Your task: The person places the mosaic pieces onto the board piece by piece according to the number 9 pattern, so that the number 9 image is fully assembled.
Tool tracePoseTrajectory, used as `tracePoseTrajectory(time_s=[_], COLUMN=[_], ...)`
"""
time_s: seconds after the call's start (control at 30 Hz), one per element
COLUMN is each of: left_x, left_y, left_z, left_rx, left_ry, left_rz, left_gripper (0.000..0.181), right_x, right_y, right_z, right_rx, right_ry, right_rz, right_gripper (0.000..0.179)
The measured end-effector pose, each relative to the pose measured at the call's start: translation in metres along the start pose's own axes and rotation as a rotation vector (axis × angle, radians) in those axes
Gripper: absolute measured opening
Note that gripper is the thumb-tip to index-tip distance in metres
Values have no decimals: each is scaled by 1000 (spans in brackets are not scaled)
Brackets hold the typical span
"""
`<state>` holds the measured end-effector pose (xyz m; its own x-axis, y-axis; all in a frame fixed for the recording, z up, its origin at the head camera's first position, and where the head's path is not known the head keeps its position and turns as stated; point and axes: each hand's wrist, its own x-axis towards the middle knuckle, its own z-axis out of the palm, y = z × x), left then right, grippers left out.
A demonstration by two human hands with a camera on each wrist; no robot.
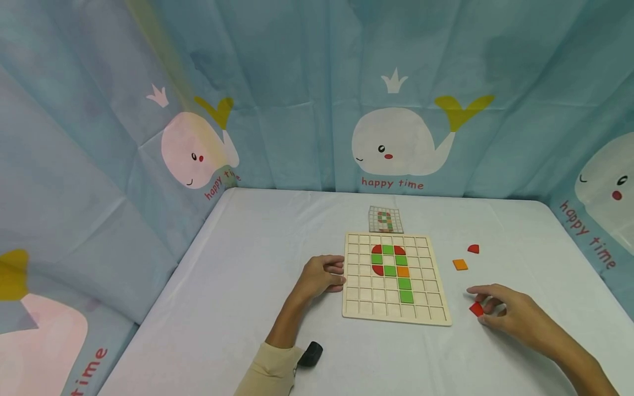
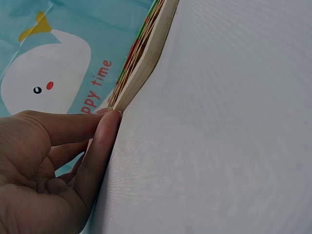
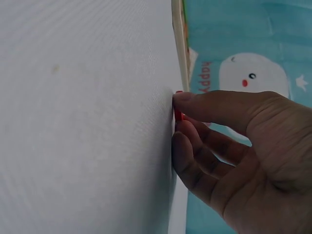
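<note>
A wooden grid board (image 1: 361, 311) lies on the table, bearing red quarter-round tiles, green square tiles and one orange square in a figure like a 9. My left hand (image 1: 319, 275) holds the board's left edge, thumb and forefinger meeting at the wood in the left wrist view. Right of the board, my right hand (image 1: 510, 311) pinches a red tile (image 1: 476, 309) between thumb and fingertips, close to the tabletop. In the right wrist view that tile (image 3: 178, 109) shows edge-on, partly covered by the thumb.
An orange square tile (image 1: 460, 265) and a red quarter-round tile (image 1: 473, 249) lie right of the board. Behind the board is a small pattern card (image 1: 386, 220) with a similar figure. Whale-print curtains (image 1: 297, 137) surround the white table (image 1: 238, 264).
</note>
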<state>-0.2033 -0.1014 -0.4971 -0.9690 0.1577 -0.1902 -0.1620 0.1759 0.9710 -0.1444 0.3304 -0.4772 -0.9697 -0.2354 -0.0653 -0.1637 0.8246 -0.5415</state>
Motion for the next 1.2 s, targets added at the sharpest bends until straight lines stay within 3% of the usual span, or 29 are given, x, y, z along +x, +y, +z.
tracePoseTrajectory(time_s=[0.2,0.5,1.03,1.2], left_x=[-1,0,-1,-1], left_y=[-1,-1,0,1], left_z=[1,1,0,0], left_rx=[-5,-6,-4,2], left_ry=[2,1,-2,2], left_rz=[-6,-6,-2,2], left_gripper=[56,56,56,56], right_x=[-3,-1,3,5], right_y=[1,-3,-31,-42], right_z=[3,4,8,10], right_rx=[-1,-34,-31,13], right_ry=[58,40,139,195], right_rz=[-103,-34,-128,-216], right_gripper=[49,54,63,62])
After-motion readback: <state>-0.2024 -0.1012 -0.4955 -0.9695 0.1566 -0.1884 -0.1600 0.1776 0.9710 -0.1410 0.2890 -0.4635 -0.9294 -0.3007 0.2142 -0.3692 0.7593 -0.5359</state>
